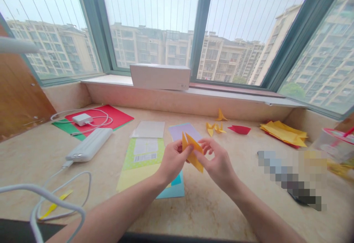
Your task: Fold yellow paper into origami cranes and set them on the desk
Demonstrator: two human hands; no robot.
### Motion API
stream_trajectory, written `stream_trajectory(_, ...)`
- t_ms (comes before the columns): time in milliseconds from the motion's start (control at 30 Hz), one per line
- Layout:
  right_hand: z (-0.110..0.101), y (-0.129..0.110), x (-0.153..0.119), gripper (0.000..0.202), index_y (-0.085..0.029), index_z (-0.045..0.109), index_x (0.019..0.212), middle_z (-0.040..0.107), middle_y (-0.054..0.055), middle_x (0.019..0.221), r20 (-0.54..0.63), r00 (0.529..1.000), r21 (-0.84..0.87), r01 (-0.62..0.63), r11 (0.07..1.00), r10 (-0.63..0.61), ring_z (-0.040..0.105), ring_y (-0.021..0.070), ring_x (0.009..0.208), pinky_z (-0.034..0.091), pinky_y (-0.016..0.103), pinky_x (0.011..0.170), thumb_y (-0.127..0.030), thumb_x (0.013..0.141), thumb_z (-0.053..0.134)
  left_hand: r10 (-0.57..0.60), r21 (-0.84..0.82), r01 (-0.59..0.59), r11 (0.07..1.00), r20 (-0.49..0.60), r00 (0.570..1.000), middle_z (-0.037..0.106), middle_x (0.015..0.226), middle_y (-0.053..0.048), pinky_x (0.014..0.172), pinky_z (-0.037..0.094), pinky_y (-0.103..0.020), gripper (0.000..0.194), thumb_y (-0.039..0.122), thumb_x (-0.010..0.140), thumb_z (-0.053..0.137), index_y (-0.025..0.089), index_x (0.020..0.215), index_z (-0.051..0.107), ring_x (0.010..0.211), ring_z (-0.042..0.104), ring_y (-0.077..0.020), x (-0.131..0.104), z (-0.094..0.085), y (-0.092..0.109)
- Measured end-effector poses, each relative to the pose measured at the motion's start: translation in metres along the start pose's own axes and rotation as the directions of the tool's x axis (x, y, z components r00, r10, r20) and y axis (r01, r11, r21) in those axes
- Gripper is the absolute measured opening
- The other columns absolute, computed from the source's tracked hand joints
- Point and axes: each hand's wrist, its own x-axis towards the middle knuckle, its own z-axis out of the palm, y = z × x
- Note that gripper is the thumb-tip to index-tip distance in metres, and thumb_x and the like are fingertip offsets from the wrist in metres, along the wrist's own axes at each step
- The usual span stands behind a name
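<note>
A folded yellow-orange paper is held up over the middle of the counter, its two pointed flaps standing apart at the top. My left hand pinches it from the left, thumb on its front face. From the right, my right hand has its thumb against the lower part of the paper, with the other fingers curled behind and beside it. Under and behind the hands lie a lilac sheet, a green patterned packet and a light blue sheet.
Small folded yellow pieces and a red piece lie behind. Yellow sheets and a cup are right. Left are a white power bank, cables and red paper. A white box sits on the sill.
</note>
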Motion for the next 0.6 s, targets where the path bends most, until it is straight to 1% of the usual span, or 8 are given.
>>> stream_trajectory(100,0.010,0.002,-0.006,0.023,-0.023,0.063,0.110,0.063,0.006,0.102,0.002,0.991,-0.035,0.132,0.991,-0.132,0.062,0.0187,0.081,0.054,0.035,0.074,-0.024,0.087,0.062,-0.025,-0.081,0.020,0.997,-0.072,0.997,0.073,0.078,-0.007,0.062,0.054,-0.026,0.027,0.037,0.077,0.073,0.011,0.086,0.070,0.070,0.069,-0.0191,-0.001,0.001,0.002)
stream_trajectory(167,0.014,0.005,-0.009,0.028,-0.025,0.063,0.119,0.058,0.008,0.111,0.026,0.981,-0.031,0.193,0.981,-0.192,0.063,0.0192,0.087,0.056,0.037,0.078,-0.021,0.092,0.056,-0.070,-0.131,0.058,0.990,-0.088,0.994,0.074,0.080,-0.007,0.066,0.057,-0.028,0.024,0.033,0.075,0.073,0.012,0.086,0.070,0.073,0.070,-0.0203,-0.001,0.002,0.004)
stream_trajectory(233,0.016,0.009,-0.010,0.035,-0.029,0.061,0.126,0.054,0.009,0.117,0.051,0.972,-0.020,0.229,0.973,-0.228,0.063,0.0194,0.090,0.057,0.037,0.079,-0.019,0.094,0.051,-0.112,-0.153,0.098,0.983,-0.091,0.989,0.074,0.080,-0.007,0.067,0.058,-0.030,0.023,0.032,0.076,0.071,0.011,0.085,0.070,0.073,0.071,-0.0205,-0.001,0.002,0.005)
stream_trajectory(333,0.015,0.014,-0.009,0.041,-0.033,0.059,0.131,0.050,0.009,0.123,0.084,0.963,-0.009,0.257,0.966,-0.255,0.061,0.0186,0.090,0.057,0.037,0.078,-0.016,0.096,0.046,-0.142,-0.182,0.125,0.975,-0.082,0.986,0.074,0.080,-0.008,0.067,0.058,-0.032,0.032,0.041,0.079,0.067,0.011,0.087,0.070,0.073,0.071,-0.0216,-0.001,0.001,0.005)
stream_trajectory(467,0.010,0.017,-0.006,0.043,-0.034,0.058,0.133,0.046,0.009,0.128,0.131,0.952,0.033,0.275,0.961,-0.277,0.060,0.0181,0.090,0.057,0.039,0.079,-0.014,0.097,0.045,-0.143,-0.270,0.128,0.954,-0.037,0.989,0.075,0.086,-0.012,0.067,0.059,-0.036,0.053,0.060,0.082,0.059,0.010,0.096,0.068,0.076,0.072,-0.0247,0.000,-0.001,0.004)
stream_trajectory(533,0.005,0.016,-0.004,0.042,-0.034,0.058,0.133,0.047,0.009,0.128,0.168,0.950,0.040,0.261,0.964,-0.264,0.060,0.0179,0.089,0.057,0.039,0.079,-0.016,0.097,0.046,-0.124,-0.259,0.117,0.959,-0.009,0.992,0.075,0.086,-0.012,0.067,0.060,-0.036,0.057,0.063,0.082,0.058,0.010,0.101,0.067,0.076,0.073,-0.0246,-0.001,-0.002,0.005)
stream_trajectory(600,0.001,0.014,-0.003,0.042,-0.035,0.056,0.134,0.049,0.009,0.128,0.226,0.942,0.026,0.248,0.968,-0.247,0.060,0.0179,0.088,0.057,0.041,0.081,-0.019,0.096,0.048,-0.097,-0.210,0.095,0.973,-0.002,0.995,0.075,0.086,-0.011,0.068,0.060,-0.035,0.055,0.060,0.080,0.064,0.012,0.107,0.064,0.076,0.073,-0.0236,-0.002,-0.001,0.007)
